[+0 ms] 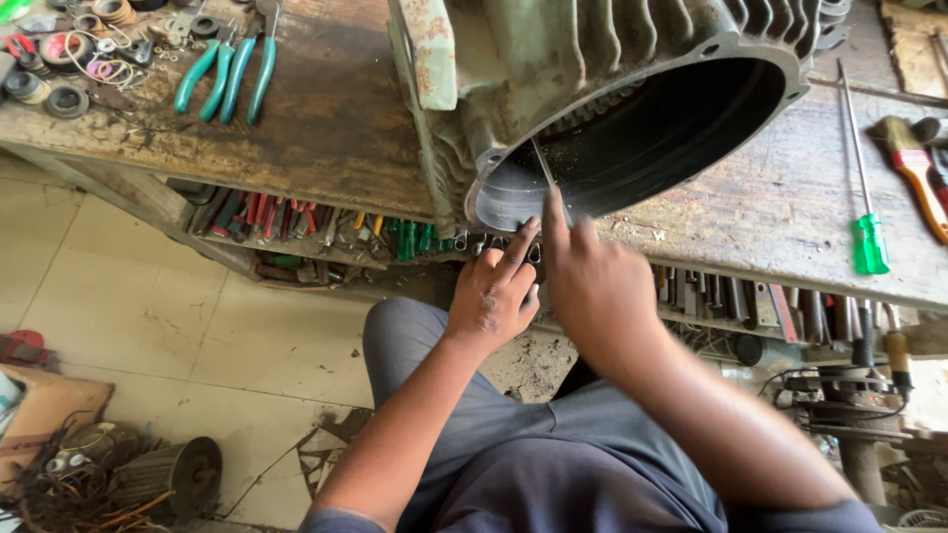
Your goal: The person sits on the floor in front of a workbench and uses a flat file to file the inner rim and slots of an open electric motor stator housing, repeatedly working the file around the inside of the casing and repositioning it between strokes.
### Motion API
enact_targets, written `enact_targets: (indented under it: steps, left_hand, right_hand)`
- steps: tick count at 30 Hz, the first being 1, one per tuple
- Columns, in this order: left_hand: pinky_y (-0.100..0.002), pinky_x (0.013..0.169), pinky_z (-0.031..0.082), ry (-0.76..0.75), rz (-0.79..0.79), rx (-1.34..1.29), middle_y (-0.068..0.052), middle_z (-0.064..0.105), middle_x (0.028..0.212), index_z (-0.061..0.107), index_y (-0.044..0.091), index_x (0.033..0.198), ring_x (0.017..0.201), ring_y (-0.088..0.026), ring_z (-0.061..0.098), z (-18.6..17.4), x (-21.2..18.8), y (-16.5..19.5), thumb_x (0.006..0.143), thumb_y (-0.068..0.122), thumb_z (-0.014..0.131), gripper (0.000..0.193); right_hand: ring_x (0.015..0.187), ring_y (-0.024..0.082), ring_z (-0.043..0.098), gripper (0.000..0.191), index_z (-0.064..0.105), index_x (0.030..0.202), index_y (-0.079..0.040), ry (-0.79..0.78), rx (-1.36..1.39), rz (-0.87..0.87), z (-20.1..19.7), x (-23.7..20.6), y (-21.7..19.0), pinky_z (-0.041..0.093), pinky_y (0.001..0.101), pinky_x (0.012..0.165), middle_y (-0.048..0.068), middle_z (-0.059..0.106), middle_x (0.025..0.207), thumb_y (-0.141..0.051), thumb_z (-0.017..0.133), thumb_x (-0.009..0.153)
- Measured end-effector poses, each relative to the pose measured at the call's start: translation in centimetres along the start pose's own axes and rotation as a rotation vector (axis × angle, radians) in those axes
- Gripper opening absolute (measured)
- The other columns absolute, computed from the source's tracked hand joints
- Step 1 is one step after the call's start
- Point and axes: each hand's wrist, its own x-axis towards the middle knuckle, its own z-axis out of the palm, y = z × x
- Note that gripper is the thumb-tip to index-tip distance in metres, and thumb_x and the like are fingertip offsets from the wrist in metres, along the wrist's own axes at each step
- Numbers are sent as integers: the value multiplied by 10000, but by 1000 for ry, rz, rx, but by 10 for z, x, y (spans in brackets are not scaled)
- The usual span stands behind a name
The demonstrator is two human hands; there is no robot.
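The right hand point(592, 286) pinches a thin metal blade point(544, 164) whose long axis runs up and away into the open mouth of the green finned motor housing point(632, 109), tip against the inner wall just past the rim. The left hand point(494, 296), loosely curled and holding nothing, lays its extended fingers on the housing's lower rim just beside the right, which is nearer the blade. The housing lies on the worn wooden workbench point(336, 128), with teal-handled pliers point(222, 74) well to its left and a green-handled screwdriver point(864, 197) to its right.

The motor housing point(632, 109) is cut off at the top edge; its bore interior is dark.
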Motion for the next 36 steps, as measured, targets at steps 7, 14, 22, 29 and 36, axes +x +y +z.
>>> enact_targets:
  steps: [7,14,22,29,36]
  left_hand:
    - [-468,817,535,36,9,49,-6,376,1614,632,79,861,947,-253,577,0,0,1,798,170,760,169]
    - [-473,787,530,-9,-15,56,-11,386,1617,635,78,823,902,-247,575,0,1,1,780,161,757,154]
    - [-456,784,526,25,-11,82,26,383,1638,644,92,838,899,-234,575,-7,1,2,771,150,755,142]
    - [-455,811,527,17,37,119,33,368,1639,641,100,845,923,-248,562,-9,-1,0,765,167,756,155]
    - [-435,817,538,11,14,92,36,396,1634,634,105,837,952,-231,578,-11,0,0,771,160,747,142]
  right_hand:
    - [664,269,732,835,322,1566,-2,34,37,7,10,44,0,552,368,480,147,688,957,-254,665,848]
    - [617,278,716,746,353,1562,8,181,-4,-54,19,37,3,551,366,465,166,700,945,-216,628,905]
    - [607,318,712,830,270,1615,-30,11,45,-16,0,27,7,559,418,492,187,681,995,-187,634,886]
    - [785,478,680,943,338,1552,-18,133,482,-34,3,34,13,548,542,653,276,684,1006,-82,689,679]
    - [830,494,673,711,424,1531,-60,145,629,34,44,34,25,528,576,710,294,699,945,-14,596,843]
